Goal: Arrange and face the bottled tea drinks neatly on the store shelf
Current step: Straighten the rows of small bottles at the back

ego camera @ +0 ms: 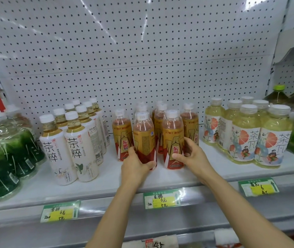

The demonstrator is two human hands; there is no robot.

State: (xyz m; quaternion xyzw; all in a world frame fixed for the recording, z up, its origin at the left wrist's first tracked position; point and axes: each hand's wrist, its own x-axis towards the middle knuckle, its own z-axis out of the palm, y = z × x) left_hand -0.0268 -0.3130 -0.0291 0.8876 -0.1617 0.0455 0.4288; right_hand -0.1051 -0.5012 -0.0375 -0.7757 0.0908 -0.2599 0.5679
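two front gold bottles gripped: left hand (pixel 136 165) on turned one (pixel 144 138), right hand (pixel 191 155) on forward-facing one (pixel 173 138).

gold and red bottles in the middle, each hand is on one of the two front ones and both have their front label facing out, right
Not quite. The head view shows the left hand on a gold and red bottle turned with its back text panel outward. Only the bottle under the right hand shows its front label.
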